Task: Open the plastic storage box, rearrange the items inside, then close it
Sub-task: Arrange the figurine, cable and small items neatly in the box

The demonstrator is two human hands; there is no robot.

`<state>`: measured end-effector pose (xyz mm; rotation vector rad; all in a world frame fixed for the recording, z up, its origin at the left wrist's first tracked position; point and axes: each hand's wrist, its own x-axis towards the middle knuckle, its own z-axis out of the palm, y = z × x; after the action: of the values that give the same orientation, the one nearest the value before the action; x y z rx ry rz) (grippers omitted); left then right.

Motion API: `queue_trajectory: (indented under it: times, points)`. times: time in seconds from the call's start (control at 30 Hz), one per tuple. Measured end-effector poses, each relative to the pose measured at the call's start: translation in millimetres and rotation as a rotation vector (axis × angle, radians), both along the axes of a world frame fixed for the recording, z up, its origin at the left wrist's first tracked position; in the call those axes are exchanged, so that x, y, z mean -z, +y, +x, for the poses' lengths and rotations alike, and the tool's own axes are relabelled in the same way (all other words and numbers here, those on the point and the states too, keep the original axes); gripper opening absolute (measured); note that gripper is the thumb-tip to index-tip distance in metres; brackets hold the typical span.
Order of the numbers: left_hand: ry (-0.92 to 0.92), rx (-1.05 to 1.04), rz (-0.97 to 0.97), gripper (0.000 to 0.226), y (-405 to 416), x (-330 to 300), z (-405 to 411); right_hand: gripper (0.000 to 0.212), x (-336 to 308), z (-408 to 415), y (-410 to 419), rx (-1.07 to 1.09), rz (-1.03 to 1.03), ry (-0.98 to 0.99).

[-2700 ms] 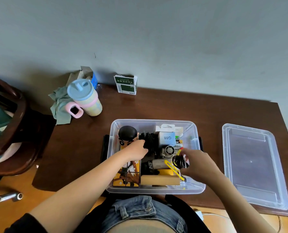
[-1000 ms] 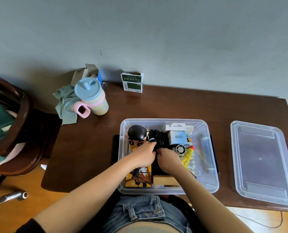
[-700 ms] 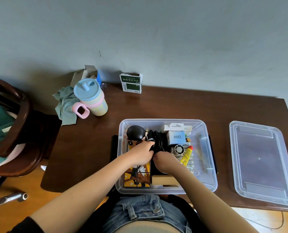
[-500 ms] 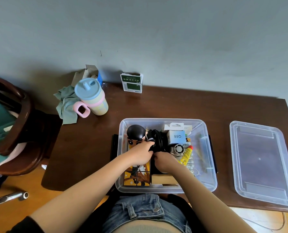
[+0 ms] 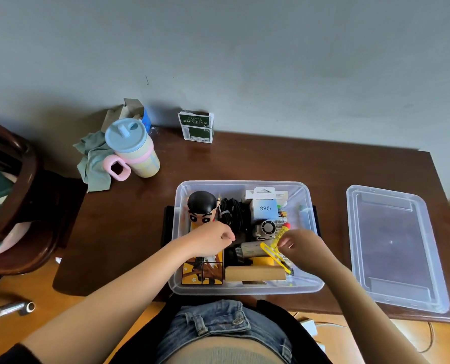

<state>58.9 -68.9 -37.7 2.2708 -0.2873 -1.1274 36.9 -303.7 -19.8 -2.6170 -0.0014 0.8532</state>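
Note:
The clear plastic storage box point(image 5: 242, 183) stands open at the table's near edge, and its lid point(image 5: 391, 245) lies flat to the right. Inside are a black-haired cartoon figurine point(image 5: 201, 208), a coiled black cable point(image 5: 233, 214), a blue Q88 box point(image 5: 264, 208), a small fan point(image 5: 267, 228), a yellow cutter point(image 5: 269, 254), a wooden block point(image 5: 254, 273) and a picture cube point(image 5: 203, 269). My left hand point(image 5: 210, 240) hovers just below the figurine with its fingers curled on nothing visible. My right hand point(image 5: 301, 246) pinches the lower end of a yellow tube with a red cap point(image 5: 282, 232).
A pastel cup with a blue lid point(image 5: 133, 151) and a green cloth point(image 5: 94, 164) sit at the table's far left. A green-and-white carton point(image 5: 196, 127) stands against the wall. A dark wooden chair point(image 5: 16, 195) is to the left, and a metal pipe point(image 5: 11, 308) lies on the floor.
Both hands were together on the black cable. They have now come apart: the right hand moved right onto the yellow tube, and the left hand let go of the cable.

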Motion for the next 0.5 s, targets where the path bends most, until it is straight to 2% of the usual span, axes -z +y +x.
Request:
queue_trajectory:
  times: [0.17,0.3,0.37,0.5]
  points:
    - [-0.026,0.127,0.122,0.034,-22,5,-1,0.031,16,-3,10,-0.108,-0.126,0.058]
    - [-0.04,0.271,0.276,0.008,-36,15,0,0.02,27,1,21,-0.16,-0.2,0.075]
    - [-0.02,0.31,0.331,0.013,-42,18,1,0.019,28,3,23,-0.192,-0.222,0.075]
    - [0.041,0.383,0.412,0.045,-48,25,5,0.019,24,7,21,-0.208,-0.222,0.055]
